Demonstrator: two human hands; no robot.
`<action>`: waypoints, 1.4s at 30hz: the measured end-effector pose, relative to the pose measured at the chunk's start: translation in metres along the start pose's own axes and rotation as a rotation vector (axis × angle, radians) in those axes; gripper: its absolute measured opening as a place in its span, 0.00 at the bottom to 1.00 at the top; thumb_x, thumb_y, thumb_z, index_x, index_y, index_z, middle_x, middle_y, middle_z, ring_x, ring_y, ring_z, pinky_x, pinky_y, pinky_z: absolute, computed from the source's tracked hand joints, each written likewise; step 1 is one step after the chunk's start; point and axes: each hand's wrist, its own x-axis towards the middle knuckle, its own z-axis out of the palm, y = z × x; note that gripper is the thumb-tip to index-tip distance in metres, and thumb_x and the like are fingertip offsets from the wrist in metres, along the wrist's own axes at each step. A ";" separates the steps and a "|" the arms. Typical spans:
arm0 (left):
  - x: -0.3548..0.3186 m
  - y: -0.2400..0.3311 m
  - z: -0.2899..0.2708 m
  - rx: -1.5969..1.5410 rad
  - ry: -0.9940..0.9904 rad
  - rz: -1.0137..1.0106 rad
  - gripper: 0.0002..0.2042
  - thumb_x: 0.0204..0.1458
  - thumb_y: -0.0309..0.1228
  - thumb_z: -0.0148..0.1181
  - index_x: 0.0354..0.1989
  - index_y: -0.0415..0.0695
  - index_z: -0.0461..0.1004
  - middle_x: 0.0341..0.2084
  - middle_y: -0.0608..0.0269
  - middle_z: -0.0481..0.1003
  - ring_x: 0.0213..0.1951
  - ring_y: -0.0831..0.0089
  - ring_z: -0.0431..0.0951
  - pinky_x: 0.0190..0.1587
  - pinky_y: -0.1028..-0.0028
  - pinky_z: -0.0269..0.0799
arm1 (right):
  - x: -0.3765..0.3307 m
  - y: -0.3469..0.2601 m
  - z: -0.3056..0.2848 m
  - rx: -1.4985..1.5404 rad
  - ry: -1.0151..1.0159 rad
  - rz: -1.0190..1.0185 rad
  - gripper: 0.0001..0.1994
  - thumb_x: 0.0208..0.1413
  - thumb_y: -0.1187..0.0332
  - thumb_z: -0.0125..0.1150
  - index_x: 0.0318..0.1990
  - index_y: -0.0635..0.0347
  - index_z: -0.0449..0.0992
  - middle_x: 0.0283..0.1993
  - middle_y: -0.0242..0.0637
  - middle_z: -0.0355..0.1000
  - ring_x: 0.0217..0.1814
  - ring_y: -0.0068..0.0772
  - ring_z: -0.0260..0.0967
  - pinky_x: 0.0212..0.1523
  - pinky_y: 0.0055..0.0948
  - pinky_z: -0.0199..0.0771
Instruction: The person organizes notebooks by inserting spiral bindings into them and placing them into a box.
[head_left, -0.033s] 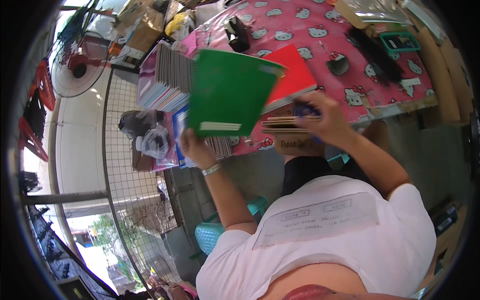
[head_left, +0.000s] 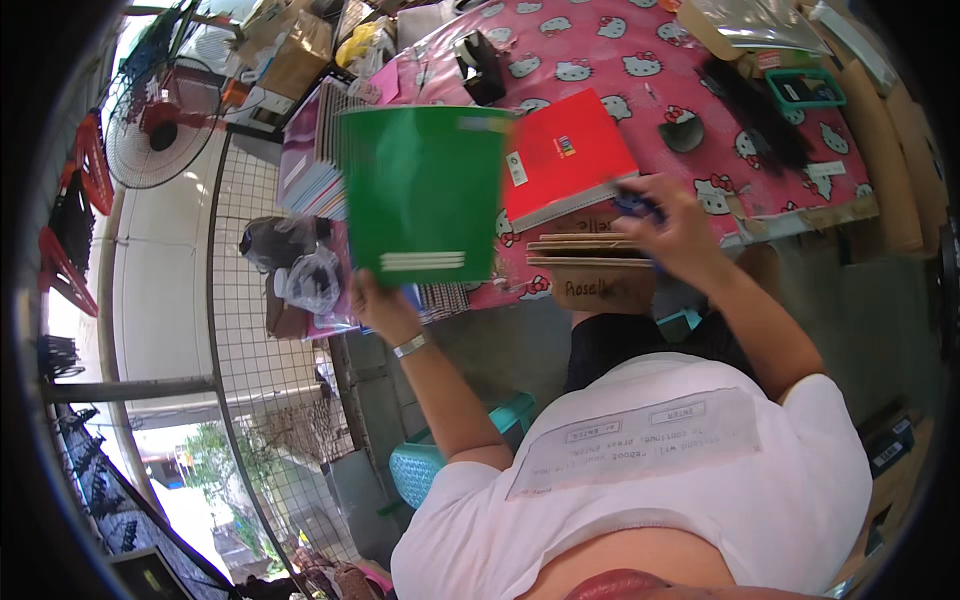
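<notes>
My left hand (head_left: pixel 383 303) is raised and grips the lower edge of a green notebook (head_left: pixel 425 190), holding it upright in front of the table. My right hand (head_left: pixel 682 238) lies at the table's near edge with its fingers closed on a small blue object (head_left: pixel 637 206). It rests against a red notebook (head_left: pixel 565 152), which lies on a stack of brown-covered notebooks (head_left: pixel 585 250). All of this sits on a table with a pink cartoon-cat cloth (head_left: pixel 600 45).
A pile of notebooks (head_left: pixel 312 155) stands at the table's left end, with dark plastic bags (head_left: pixel 300 268) below it. A black tape dispenser (head_left: pixel 480 62), a teal basket (head_left: pixel 806 90), a wire mesh panel (head_left: pixel 250 340), a floor fan (head_left: pixel 150 115) and a teal stool (head_left: pixel 440 462) surround me.
The green notebook has swung from tilted to more upright and shifted left, uncovering more of the red notebook. My right hand has barely moved.
</notes>
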 end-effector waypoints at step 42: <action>-0.063 -0.157 0.208 1.303 -1.733 0.467 0.13 0.51 0.35 0.63 0.43 0.45 0.74 0.38 0.55 0.77 0.44 0.56 0.79 0.47 0.59 0.75 | 0.071 0.165 -0.175 -0.543 0.543 0.072 0.14 0.61 0.58 0.56 0.50 0.55 0.75 0.42 0.48 0.74 0.46 0.53 0.74 0.46 0.43 0.73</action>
